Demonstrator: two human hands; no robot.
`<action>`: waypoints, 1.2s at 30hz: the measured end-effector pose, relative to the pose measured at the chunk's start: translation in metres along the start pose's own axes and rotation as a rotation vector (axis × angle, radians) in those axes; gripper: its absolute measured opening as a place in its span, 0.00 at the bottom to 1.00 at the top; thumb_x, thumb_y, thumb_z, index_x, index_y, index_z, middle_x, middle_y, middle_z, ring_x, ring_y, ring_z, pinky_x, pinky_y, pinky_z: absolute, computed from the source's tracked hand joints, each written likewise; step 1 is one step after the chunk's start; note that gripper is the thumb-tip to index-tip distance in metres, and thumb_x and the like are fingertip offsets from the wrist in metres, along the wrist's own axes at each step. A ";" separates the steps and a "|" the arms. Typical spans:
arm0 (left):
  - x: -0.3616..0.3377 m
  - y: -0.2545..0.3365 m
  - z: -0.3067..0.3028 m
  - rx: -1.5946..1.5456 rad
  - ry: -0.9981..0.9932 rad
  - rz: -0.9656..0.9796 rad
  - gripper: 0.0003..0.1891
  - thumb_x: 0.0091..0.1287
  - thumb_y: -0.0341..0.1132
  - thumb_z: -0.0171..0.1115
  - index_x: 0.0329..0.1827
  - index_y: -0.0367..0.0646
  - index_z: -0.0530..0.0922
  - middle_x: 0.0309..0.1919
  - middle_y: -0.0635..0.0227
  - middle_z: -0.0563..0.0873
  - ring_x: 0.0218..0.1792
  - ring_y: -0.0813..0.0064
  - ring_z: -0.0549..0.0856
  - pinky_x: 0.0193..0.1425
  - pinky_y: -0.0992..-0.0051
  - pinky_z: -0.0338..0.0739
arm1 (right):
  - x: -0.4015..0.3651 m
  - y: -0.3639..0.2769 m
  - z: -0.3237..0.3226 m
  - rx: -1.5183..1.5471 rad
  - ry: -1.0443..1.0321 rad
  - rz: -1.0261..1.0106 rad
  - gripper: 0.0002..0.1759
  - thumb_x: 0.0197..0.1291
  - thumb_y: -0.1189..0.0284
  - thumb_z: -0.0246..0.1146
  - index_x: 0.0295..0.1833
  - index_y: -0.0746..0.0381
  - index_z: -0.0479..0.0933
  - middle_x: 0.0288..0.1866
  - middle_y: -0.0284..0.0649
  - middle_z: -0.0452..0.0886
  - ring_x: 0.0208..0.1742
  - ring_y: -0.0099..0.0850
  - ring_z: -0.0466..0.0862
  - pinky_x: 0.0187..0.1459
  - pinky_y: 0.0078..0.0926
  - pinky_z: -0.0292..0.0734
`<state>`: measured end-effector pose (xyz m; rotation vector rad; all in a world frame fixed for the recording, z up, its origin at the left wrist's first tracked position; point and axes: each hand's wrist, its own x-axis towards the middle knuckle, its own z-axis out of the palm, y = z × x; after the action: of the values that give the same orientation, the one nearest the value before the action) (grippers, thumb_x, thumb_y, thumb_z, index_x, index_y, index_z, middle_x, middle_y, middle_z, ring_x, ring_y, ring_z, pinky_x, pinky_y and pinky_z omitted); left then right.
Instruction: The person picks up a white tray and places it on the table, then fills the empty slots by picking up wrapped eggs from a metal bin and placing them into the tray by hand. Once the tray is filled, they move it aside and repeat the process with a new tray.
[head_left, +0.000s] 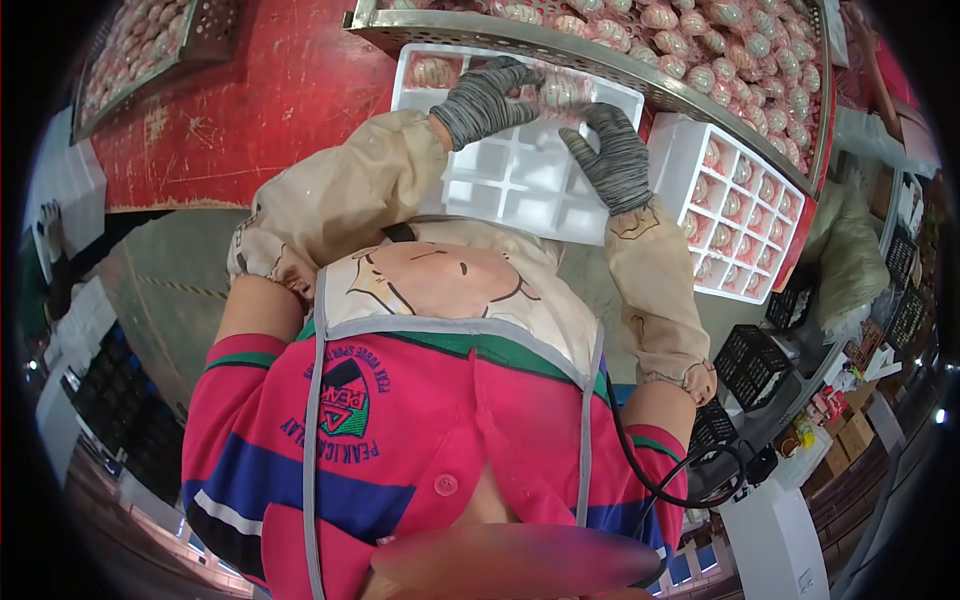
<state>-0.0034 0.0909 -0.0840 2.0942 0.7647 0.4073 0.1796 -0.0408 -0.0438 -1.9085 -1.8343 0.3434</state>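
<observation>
A white foam tray (527, 185) with square compartments lies on the table in front of me. Its front compartments hold nothing, while a few round, egg-like pieces in clear, red-printed wrap (433, 72) sit in the far row. My left hand (488, 102), in a grey striped knit glove, is over the tray's far row with fingers and thumb apart, beside a wrapped round piece (565, 92). My right hand (608, 158), gloved alike, reaches in from the other side of that piece, thumb spread from the fingers. Whether any fingertip touches it is hard to tell.
A metal perforated bin (640, 66) full of wrapped pieces borders the tray's far side. Right of the tray, a filled white foam tray (738, 215) stands tilted. Another metal bin (140, 60) sits at far left on the red table (280, 100). Black crates (752, 365) stand at right.
</observation>
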 end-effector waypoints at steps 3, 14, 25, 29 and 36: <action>0.013 -0.003 0.003 0.065 -0.033 -0.008 0.20 0.54 0.41 0.68 0.51 0.48 0.80 0.34 0.63 0.80 0.37 0.64 0.80 0.45 0.63 0.76 | 0.015 0.005 0.010 -0.059 -0.126 0.255 0.19 0.56 0.59 0.65 0.49 0.58 0.77 0.40 0.43 0.80 0.42 0.39 0.81 0.43 0.36 0.76; 0.050 -0.011 0.025 0.563 -0.151 -0.039 0.16 0.53 0.37 0.64 0.46 0.47 0.80 0.43 0.56 0.83 0.44 0.57 0.82 0.51 0.60 0.75 | 0.030 0.060 0.076 -0.144 -0.006 0.238 0.19 0.55 0.58 0.63 0.46 0.60 0.78 0.49 0.51 0.78 0.53 0.50 0.76 0.59 0.47 0.66; 0.046 0.044 0.002 0.600 -0.097 -0.052 0.13 0.58 0.35 0.56 0.42 0.41 0.83 0.39 0.51 0.84 0.43 0.56 0.83 0.50 0.59 0.76 | 0.074 0.024 0.029 -0.443 -0.369 0.078 0.23 0.49 0.62 0.66 0.54 0.47 0.77 0.56 0.44 0.75 0.58 0.49 0.72 0.62 0.51 0.62; 0.034 0.033 0.005 0.574 0.046 0.038 0.12 0.60 0.35 0.54 0.41 0.42 0.83 0.38 0.51 0.84 0.42 0.54 0.83 0.51 0.57 0.75 | 0.070 -0.001 0.030 -0.602 -0.133 0.088 0.25 0.52 0.55 0.63 0.57 0.50 0.76 0.58 0.45 0.75 0.60 0.46 0.72 0.62 0.50 0.63; 0.008 -0.034 -0.009 0.841 0.185 0.032 0.12 0.61 0.36 0.53 0.45 0.46 0.80 0.38 0.54 0.84 0.35 0.56 0.84 0.39 0.57 0.77 | 0.134 0.004 -0.031 0.249 -0.178 0.262 0.26 0.58 0.59 0.64 0.57 0.65 0.74 0.45 0.46 0.83 0.41 0.32 0.84 0.43 0.26 0.79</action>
<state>-0.0147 0.1162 -0.1061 2.8754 1.1492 0.3265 0.2085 0.0870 -0.0003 -1.9920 -1.5588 0.8136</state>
